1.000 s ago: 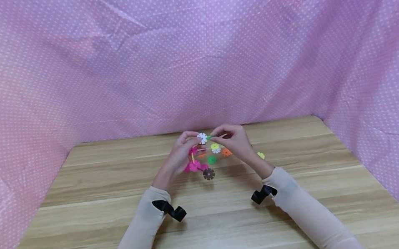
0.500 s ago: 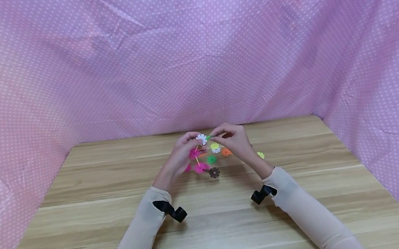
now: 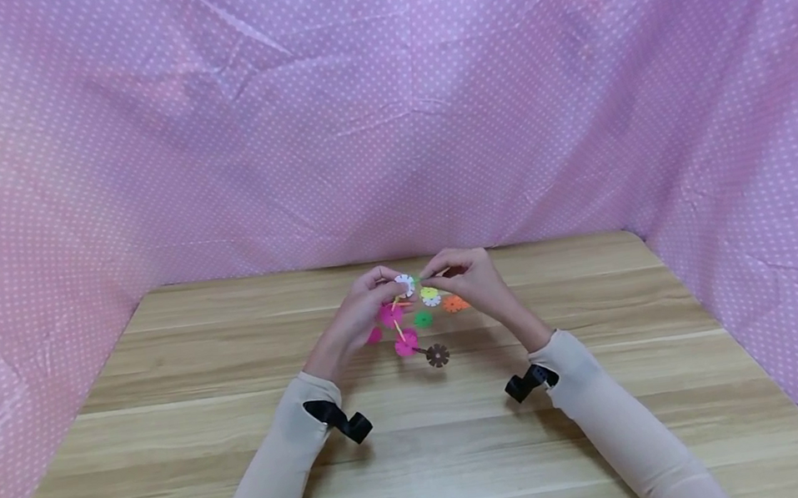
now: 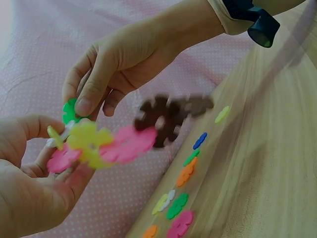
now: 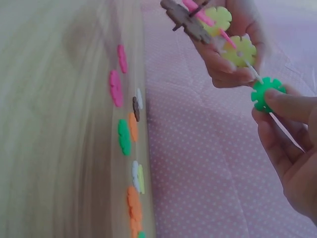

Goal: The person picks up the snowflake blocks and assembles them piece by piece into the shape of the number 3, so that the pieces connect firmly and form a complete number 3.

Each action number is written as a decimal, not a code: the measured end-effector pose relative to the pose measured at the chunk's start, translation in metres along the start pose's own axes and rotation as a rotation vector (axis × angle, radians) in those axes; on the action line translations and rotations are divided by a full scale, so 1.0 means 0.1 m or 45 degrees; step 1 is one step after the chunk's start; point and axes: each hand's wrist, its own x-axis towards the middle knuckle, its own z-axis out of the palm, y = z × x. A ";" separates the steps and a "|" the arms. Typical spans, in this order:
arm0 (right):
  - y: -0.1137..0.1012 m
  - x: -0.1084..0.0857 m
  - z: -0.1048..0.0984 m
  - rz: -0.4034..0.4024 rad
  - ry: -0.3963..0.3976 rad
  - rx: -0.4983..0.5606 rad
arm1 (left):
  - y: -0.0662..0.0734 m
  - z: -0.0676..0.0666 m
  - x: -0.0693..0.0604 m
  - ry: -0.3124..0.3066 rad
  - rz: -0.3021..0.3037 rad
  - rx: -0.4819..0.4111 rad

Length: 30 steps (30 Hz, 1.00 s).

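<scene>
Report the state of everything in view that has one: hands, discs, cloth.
Left hand: pinches the white disc
Right hand: pinches the held green disc
White disc: raised, partly covered by the left hand
Held green disc: raised, at the white disc's edge; slotted in or merely touching, can't tell
Pink, yellow and brown chain: linked, off the table
Loose discs: lying on the table
Cloth: hung, creased

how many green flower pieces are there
3: the held green piece in the right hand; on the table, a green piece beside a white piece and another green piece beside a blue piece. More may be hidden.
</scene>
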 end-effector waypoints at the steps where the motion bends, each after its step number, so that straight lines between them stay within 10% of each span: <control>1: 0.00 0.00 -0.01 -0.005 -0.009 -0.004 | 0.00 -0.01 0.00 -0.002 0.009 0.018; 30: -0.05 0.00 -0.01 -0.084 -0.018 0.048 | 0.16 -0.02 -0.09 0.037 0.058 0.214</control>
